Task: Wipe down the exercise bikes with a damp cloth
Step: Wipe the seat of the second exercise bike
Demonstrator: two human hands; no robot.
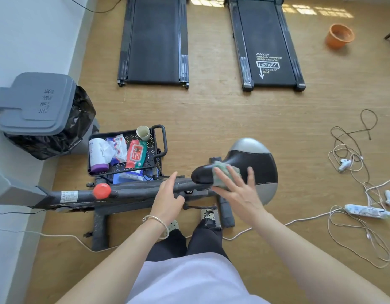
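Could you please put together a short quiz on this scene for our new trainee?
1. True or false: the right hand presses the green cloth onto the saddle with flat fingers.
2. What does the left hand rest on? A the saddle; B the frame bar; C the green cloth.
3. How many treadmills are in view?
Key: 1 true; 2 B; 3 two.
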